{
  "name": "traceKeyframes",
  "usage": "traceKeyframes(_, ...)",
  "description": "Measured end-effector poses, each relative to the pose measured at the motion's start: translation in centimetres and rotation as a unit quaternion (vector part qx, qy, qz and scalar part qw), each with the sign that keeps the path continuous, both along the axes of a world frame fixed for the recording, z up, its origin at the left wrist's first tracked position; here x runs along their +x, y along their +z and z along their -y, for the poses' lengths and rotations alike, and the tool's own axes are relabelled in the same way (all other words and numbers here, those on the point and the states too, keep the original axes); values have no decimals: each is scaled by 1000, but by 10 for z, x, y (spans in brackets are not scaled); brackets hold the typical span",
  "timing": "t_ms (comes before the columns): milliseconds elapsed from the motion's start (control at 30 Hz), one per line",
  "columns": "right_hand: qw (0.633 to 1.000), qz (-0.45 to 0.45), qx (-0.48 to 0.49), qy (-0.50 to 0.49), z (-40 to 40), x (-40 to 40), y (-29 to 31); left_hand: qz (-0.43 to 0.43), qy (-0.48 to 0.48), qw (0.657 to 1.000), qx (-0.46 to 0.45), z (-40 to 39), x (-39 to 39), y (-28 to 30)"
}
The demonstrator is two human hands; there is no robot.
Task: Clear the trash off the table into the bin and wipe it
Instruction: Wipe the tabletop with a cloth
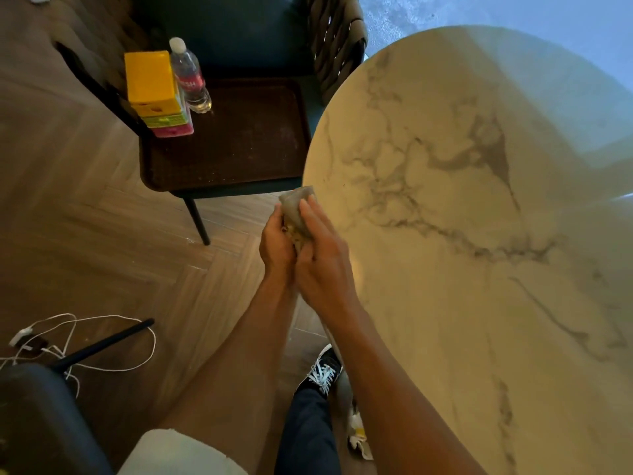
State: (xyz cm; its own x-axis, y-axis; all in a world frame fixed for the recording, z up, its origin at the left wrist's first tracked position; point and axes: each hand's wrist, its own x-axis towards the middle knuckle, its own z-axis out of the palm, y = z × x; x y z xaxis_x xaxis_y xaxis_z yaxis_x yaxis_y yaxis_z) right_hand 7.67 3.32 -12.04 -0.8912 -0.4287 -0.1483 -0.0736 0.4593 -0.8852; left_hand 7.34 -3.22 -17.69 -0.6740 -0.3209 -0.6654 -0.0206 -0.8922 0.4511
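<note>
- The round, white marble-patterned table (479, 234) with grey veins fills the right side of the view; its top looks bare.
- Just off the table's left edge, both hands meet around a crumpled, pale grey-beige cloth or wad of paper (297, 214) — which of the two I cannot tell.
- The left hand (275, 246) is curled around the wad from the side away from the table, fingers closed on it.
- The right hand (323, 258) lies against the wad's table side, fingers stretched out and pressed flat along it, overlapping the table's rim.
- Left of the table stands a dark chair (239, 46) with a woven back; on its seat lies a dark brown rectangular tray (239, 142).
- At the tray's far-left corner — well apart from the table — stands a stack of yellow, green and pink boxes (154, 90), with a clear plastic water bottle (190, 77) with a white cap touching it.
- On the wooden herringbone floor (102, 217), further from the table, lie white cables (85, 337).
</note>
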Motion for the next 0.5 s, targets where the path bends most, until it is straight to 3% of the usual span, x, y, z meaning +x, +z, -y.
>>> traceKeyframes(100,994,13,-72,-83,-13,-22,6,17,39,997,66,-2,-7,14)
traceKeyframes(267,987,-78,-13,-137,-41,-94,3,16,44,999,17,-5,-7,13)
traceKeyframes(400,988,-98,93,-73,-43,-134,-8,17,34,999,2,-8,-8,11)
traceKeyframes(500,986,-118,116,11,-29,-121,-16,10,31,999,8,-7,-8,11)
